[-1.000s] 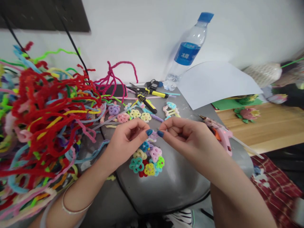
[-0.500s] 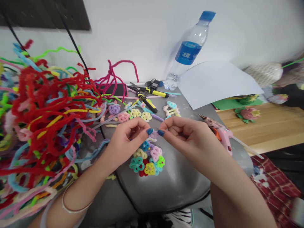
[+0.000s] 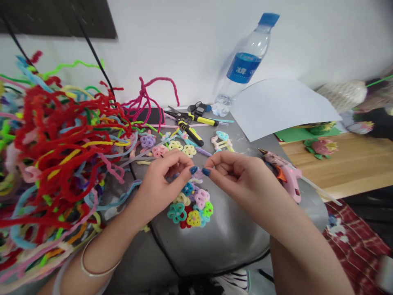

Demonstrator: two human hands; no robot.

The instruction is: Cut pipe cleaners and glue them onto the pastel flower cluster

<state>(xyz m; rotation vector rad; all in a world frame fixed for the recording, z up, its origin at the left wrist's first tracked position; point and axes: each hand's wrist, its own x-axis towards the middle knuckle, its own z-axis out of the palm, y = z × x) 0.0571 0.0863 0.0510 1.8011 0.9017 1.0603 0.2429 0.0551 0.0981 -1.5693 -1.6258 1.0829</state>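
Closely, the left hand [image 3: 166, 178] and right hand [image 3: 242, 176] face each other, fingertips pinched and slightly apart; whether anything is clamped in them, I cannot tell. The multicoloured cluster of fuzzy pipe-cleaner flowers [image 3: 194, 218] lies on the grey padded surface [image 3: 227, 246], just below and between them. A small piece could slip from so fine a pinch. The pink glue gun [image 3: 291, 180] lies beside the right hand; drifting outward could knock it or, if hot, burn skin.
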